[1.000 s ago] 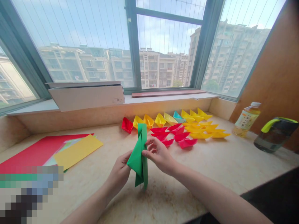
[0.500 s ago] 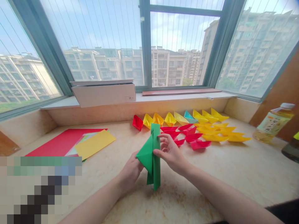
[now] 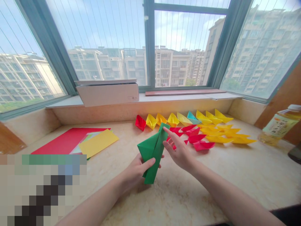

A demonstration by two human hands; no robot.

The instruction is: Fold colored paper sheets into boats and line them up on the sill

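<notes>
A folded sheet of green paper (image 3: 148, 147) is held above the countertop, in front of the paper boats. Very little weight is to be expected; the layered folds are probably fairly stiff, while the single edges can be bent or creased by a hard squeeze. The surface looks matt, so little slipping is expected. It is best taken by the flat, doubled strip, with the pointed flap left unpressed.

The lower part is pinched by the left hand (image 3: 135, 169), with the thumb laid across the near face and fingertips showing beyond the far edge. The upper end is touched by the fingertips of the right hand (image 3: 180, 150), which is loosely spread and not closed on the paper.

Beyond, red paper boats (image 3: 203, 145) and yellow paper boats (image 3: 218, 139) are grouped, with a blue paper boat (image 3: 193, 117) set in the back row. To the left, a yellow sheet (image 3: 98, 142) is laid partly over a red sheet (image 3: 58, 139). All are supported by a beige, mottled countertop (image 3: 178, 197). A drink bottle (image 3: 278, 127) is placed at the right. A white box (image 3: 108, 95) is set on the windowsill (image 3: 150, 98), below window panes through which apartment blocks (image 3: 169, 67) are seen.
</notes>
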